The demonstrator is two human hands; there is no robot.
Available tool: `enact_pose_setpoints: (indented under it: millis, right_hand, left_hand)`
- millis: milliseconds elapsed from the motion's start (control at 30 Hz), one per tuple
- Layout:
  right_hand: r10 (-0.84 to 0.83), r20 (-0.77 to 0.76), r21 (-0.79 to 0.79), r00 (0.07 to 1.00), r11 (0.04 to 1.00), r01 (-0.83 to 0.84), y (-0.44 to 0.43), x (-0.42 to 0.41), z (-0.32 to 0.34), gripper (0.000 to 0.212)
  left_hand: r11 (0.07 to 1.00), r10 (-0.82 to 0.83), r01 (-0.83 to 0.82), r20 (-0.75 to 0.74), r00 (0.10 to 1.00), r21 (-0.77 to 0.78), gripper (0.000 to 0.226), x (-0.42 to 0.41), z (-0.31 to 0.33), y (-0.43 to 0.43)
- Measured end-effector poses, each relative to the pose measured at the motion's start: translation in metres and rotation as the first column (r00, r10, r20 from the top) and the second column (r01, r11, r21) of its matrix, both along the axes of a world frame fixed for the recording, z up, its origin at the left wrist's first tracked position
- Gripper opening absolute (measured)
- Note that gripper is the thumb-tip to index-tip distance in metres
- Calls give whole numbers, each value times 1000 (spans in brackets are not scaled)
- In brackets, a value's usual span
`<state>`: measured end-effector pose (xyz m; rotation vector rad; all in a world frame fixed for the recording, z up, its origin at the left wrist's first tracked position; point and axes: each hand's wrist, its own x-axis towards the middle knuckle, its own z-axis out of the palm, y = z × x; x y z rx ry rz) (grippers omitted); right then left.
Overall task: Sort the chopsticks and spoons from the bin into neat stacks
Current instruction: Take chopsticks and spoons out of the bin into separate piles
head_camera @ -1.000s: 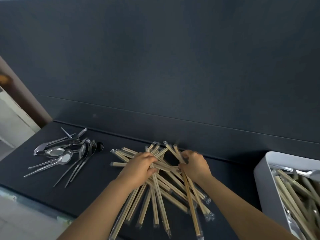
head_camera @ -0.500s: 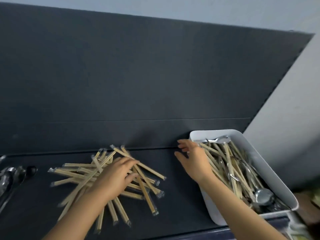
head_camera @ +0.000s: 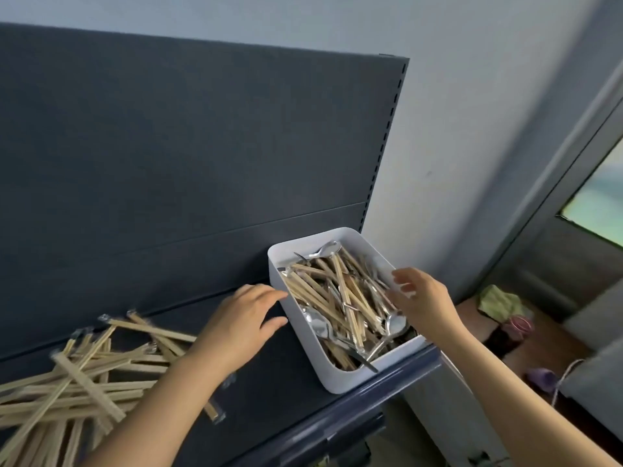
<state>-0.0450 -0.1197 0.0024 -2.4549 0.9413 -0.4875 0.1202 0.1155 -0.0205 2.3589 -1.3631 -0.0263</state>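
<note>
A white bin [head_camera: 305, 345] stands at the right end of the dark shelf [head_camera: 269, 406], filled with wrapped wooden chopsticks [head_camera: 337, 294] and metal spoons [head_camera: 317, 323]. My left hand [head_camera: 246, 323] is open, its fingertips at the bin's left wall. Above the bin's right side hovers my right hand [head_camera: 421, 299], fingers relaxed and holding nothing. A loose pile of wrapped chopsticks [head_camera: 77, 375] lies on the shelf at the lower left, partly under my left forearm.
The shelf's dark back panel [head_camera: 188, 156] rises right behind the bin. The bin sits near the shelf's front right corner. Beyond the edge, low on the right, are a green cloth [head_camera: 499, 303] and a purple object [head_camera: 539, 379] on the floor.
The view has swung right; the spoon pile is out of frame. My right hand moved from the chopstick pile to over the bin. My left hand left the pile and reached the bin's left wall.
</note>
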Motion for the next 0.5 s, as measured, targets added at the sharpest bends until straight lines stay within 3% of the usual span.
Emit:
enact_pose_setpoints:
  millis: [133,300,500]
  right_hand:
    - [46,-62,35,997,998,-44,-26,-2,-7,34]
    - [219,-220,92,951,975,-203,-65,14,-24,45]
    - [392,-190,117,900,919,-375,-106,51,-31,46]
  left_hand:
    - [999,-47,47,-8,999,10,48,-11,3,-35]
    - [994,-35,38,-32,999,99,49,-17,-10,-80]
    - [978,104,-90,-65,992,188,55,-19,-21,-128]
